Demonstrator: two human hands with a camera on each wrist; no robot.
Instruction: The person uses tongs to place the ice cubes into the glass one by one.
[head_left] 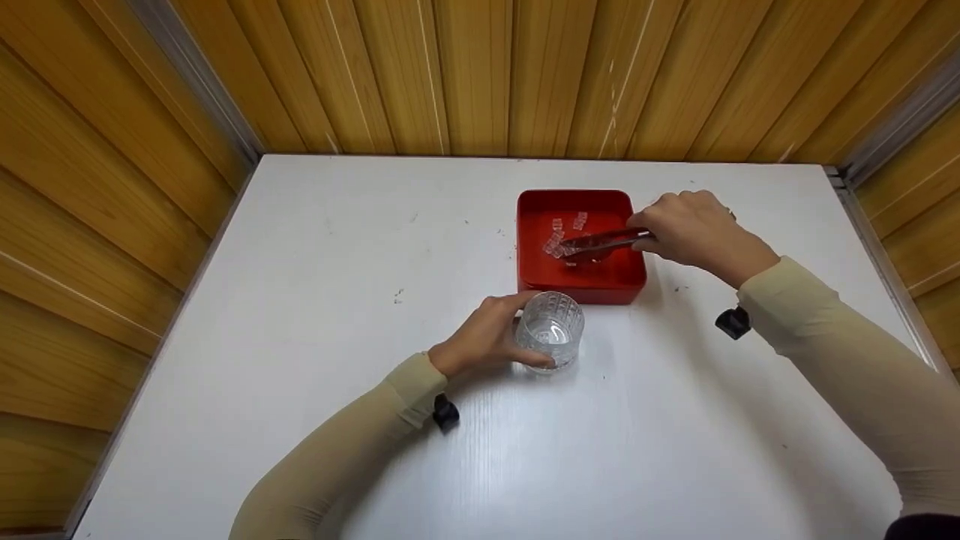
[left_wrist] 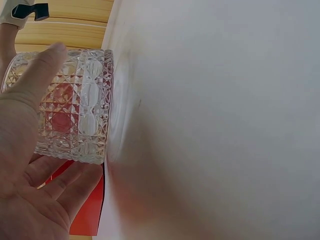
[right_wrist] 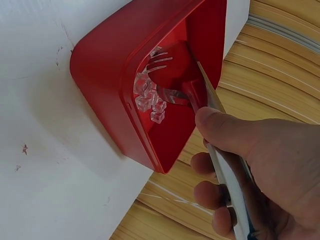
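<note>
A cut-pattern clear glass (head_left: 559,319) stands upright on the white table, just in front of a red box (head_left: 585,294). My left hand (head_left: 486,339) holds it from the left, thumb on the near side and fingers around the far side; the left wrist view shows the thumb (left_wrist: 42,70) across its patterned wall. Metal tongs (right_wrist: 225,175) are gripped in my right hand (head_left: 694,229), which is at the box's right edge. Their pronged tips reach down inside the box, beside several clear ice-like cubes (right_wrist: 145,95). The far tip is partly hidden.
The white table (head_left: 360,247) extends around the box and glass, with small dark marks on it. Wood-patterned panels (head_left: 472,75) rise behind it and on both sides. A black wrist strap piece (head_left: 733,322) hangs under the right sleeve.
</note>
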